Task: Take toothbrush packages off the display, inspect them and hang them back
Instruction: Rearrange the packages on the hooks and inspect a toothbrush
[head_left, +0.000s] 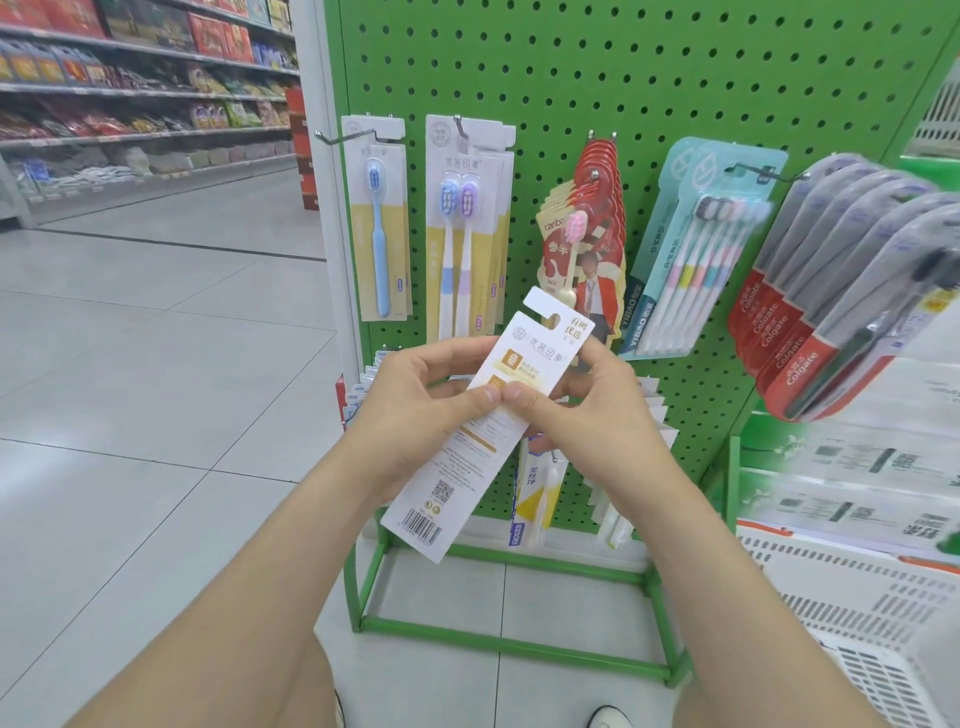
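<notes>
Pinching a toothbrush package (453, 467) mid-card between thumbs and fingers, the left hand (415, 400) and right hand (587, 415) held it tilted just before the green pegboard display (675, 78); it looked light, stiff but bendable, best held by its edges.

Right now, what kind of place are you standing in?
Most likely a supermarket or convenience store. Colgate toothbrush packs hang on hooks from a green pegboard display, shelves of packaged goods line the aisle, and the left hand and right hand hold a toothbrush package with a barcode.
</notes>
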